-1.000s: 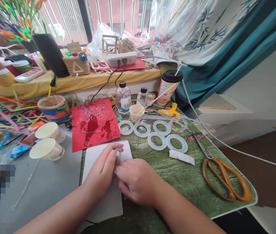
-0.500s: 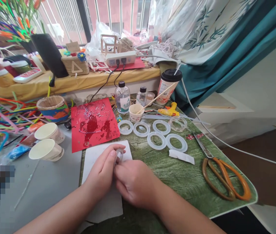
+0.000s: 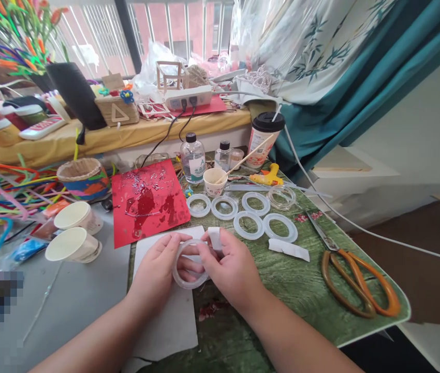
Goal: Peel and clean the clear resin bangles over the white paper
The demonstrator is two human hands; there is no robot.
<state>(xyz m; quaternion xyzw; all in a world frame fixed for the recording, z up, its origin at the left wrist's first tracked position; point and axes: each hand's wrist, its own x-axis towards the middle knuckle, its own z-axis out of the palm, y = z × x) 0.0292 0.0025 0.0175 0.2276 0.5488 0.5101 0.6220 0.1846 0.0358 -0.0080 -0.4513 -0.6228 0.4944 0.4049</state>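
Note:
Between my two hands is a translucent ring mold (image 3: 179, 278), its round face turned toward me. My left hand (image 3: 158, 274) grips its left side, fingers curled behind it. My right hand (image 3: 235, 264) pinches the right side with the thumb in front, and a folded piece of white paper (image 3: 215, 238) sticks up from its fingers. Below lies a white sheet (image 3: 165, 326). Several more translucent ring molds (image 3: 249, 225) lie on the green table beyond my right hand, with a strip of white paper (image 3: 289, 249) near them.
A wet red sheet (image 3: 150, 202) lies behind my left hand. Paper cups (image 3: 74, 244) stand at left. A small cup with a stick (image 3: 215, 182), a bottle (image 3: 192, 160) and a yellow glue gun (image 3: 268, 176) are at the back. Large scissors (image 3: 352, 280) lie at right.
The ring mold, mostly hidden between my hands before, now faces me. My right hand has shifted right and opened away from the left, with folded white paper now showing in it.

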